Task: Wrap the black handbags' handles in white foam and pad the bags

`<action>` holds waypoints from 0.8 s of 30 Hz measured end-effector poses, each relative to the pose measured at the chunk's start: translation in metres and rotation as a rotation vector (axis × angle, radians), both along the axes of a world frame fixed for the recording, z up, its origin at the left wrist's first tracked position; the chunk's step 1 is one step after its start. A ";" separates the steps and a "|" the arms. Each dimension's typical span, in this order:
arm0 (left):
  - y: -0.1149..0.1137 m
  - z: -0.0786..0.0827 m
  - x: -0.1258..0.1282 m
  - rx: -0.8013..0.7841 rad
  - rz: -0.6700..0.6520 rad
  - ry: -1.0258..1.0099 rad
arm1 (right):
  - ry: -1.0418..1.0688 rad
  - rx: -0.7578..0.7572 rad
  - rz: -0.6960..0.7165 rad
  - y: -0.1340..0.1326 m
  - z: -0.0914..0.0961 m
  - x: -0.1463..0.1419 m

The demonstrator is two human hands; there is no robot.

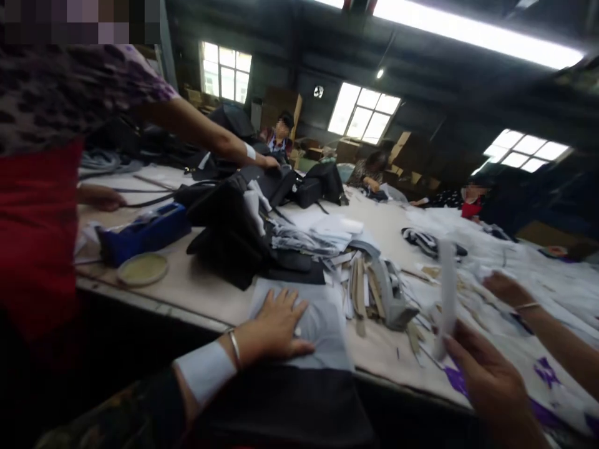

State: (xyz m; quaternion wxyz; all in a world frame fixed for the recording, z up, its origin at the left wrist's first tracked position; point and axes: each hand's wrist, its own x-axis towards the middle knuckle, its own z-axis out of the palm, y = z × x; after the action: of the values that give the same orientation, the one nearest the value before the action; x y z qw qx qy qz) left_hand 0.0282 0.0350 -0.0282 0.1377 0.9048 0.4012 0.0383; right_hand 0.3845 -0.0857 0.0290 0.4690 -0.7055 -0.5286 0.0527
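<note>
My left hand (281, 327) lies flat with fingers spread on a grey, translucent sheet (327, 346) near the table's front edge. Below that sheet, a black leather-like piece (285, 405) hangs past the edge toward me; I cannot tell whether it is a bag. At the right, my right hand (489, 380) is closed on a white strip (447, 293), held upright and blurred by motion. Between my hands lie a bundle of white and tan strips (362, 287) and a grey object (397, 302) that looks like a tape dispenser.
A blue tape dispenser (150, 231) and a round yellowish disc (143, 269) sit at left. Black bags (229, 218) are piled mid-table. A co-worker's arm (201, 128) reaches over them; another person's hand (508, 290) works at right near white sheets (538, 274).
</note>
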 end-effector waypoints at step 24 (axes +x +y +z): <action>-0.003 -0.018 -0.007 0.304 -0.004 -0.180 | -0.619 -0.459 0.732 0.158 -0.072 -0.135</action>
State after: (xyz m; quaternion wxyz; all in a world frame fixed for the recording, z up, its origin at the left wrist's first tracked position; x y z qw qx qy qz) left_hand 0.0214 0.0317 -0.0458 0.0349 0.9090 0.3749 0.1789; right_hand 0.2498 0.0719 -0.0428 0.0755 -0.5418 -0.8289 0.1166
